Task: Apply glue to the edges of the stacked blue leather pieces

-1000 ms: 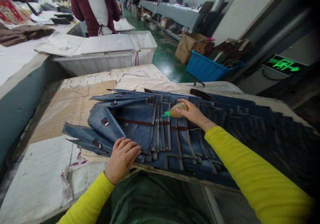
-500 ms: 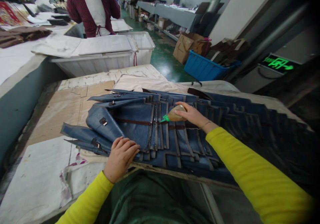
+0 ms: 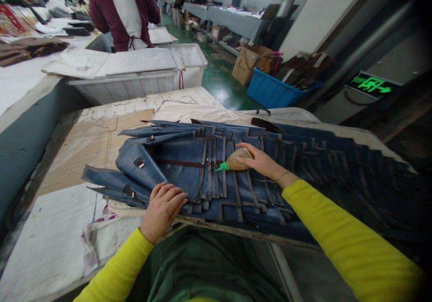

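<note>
At centre, the right hand (image 3: 259, 161) grips a rounded, yellowish-brown squeeze bottle (image 3: 235, 160) with a green nozzle (image 3: 222, 166) over grey-edged, blue leather-like panels (image 3: 182, 178); the left hand (image 3: 162, 209), lower left of centre, lies unclenched on them. Upper right, a blue plastic crate (image 3: 273, 89) holds brown and dark pieces (image 3: 305, 68).

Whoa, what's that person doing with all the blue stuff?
The person's right hand is holding a squeeze bottle with its green nozzle pointing down at the grey-edged blue pieces. I can't tell whether the tip touches them. The left hand rests on the near edge of the pieces, which lie overlapping in a long row. Farther back, another person stands with their back to us.
</note>
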Demonstrator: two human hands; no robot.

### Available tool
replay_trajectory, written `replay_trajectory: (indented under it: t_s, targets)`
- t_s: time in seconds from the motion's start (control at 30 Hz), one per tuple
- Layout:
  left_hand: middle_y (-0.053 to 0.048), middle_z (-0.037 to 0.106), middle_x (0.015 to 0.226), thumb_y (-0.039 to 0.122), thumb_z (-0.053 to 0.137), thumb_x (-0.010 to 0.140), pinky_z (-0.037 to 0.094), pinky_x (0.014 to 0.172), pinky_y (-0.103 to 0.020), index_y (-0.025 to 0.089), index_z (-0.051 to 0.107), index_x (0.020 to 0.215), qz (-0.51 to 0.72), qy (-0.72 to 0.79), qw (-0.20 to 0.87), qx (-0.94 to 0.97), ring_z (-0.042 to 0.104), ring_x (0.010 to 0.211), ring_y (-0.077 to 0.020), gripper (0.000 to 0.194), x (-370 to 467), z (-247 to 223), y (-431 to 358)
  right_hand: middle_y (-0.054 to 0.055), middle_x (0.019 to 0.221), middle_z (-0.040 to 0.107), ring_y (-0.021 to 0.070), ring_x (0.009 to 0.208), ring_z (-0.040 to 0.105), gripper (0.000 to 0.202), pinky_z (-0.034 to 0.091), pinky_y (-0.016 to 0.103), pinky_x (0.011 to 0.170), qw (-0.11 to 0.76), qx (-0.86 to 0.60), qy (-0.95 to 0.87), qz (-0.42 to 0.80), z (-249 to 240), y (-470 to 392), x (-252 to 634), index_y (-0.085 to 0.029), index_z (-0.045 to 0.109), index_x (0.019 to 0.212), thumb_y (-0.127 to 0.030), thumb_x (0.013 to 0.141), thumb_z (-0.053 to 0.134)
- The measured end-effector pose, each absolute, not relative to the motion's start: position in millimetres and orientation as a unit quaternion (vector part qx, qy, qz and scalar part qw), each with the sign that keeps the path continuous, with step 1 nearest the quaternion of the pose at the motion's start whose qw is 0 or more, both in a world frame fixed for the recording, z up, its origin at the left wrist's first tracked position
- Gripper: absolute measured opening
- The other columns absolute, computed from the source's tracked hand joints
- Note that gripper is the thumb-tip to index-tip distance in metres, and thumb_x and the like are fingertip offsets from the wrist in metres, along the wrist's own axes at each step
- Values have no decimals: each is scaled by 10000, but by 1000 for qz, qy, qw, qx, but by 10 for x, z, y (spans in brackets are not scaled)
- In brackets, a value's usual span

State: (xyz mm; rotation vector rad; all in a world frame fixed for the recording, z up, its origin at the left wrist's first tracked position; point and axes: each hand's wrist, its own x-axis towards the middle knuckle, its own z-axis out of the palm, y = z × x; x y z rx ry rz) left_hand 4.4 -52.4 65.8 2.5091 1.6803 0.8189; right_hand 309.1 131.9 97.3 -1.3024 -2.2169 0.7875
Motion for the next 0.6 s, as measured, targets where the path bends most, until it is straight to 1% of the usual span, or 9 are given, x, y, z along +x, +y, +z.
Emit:
replay_trajectory:
  t_s: [0.1, 0.2, 0.37, 0.6]
  targets:
    - [-12, 659, 973, 258, 489, 891, 305, 981, -392, 257, 645, 1012, 263, 533, -1, 804, 531, 978, -173, 198, 41, 652, -521, 57, 1107, 607, 248, 970, 594, 478, 477, 395, 867, 206, -462, -803, 315, 986, 1226, 3128, -210, 525, 1172, -443, 759, 586]
    - [-15, 659, 978, 258, 489, 891, 304, 979, -396, 254, 645, 1010, 263, 533, -2, 804, 529, 985, -178, 196, 41, 648, -522, 53, 1096, 608, 245, 954, 598, 479, 479, 388, 865, 201, -461, -803, 319, 1008, 1185, 3136, -210, 522, 1172, -447, 761, 586]
    - [-13, 660, 979, 254, 497, 886, 311, 974, -398, 251, 644, 1004, 262, 534, -3, 804, 531, 984, -181, 188, 46, 655, -528, 73, 1135, 587, 254, 990, 582, 491, 460, 404, 894, 217, -474, -798, 304, 1010, 1136, 3130, -192, 508, 1180, -438, 761, 582]
    - [-23, 661, 971, 262, 485, 892, 318, 971, -396, 252, 650, 1009, 263, 531, -18, 805, 534, 976, -181, 203, 41, 646, -530, 57, 1116, 590, 245, 999, 582, 494, 479, 360, 878, 196, -452, -798, 347, 1078, 889, 3201, -202, 508, 1180, -455, 763, 583]
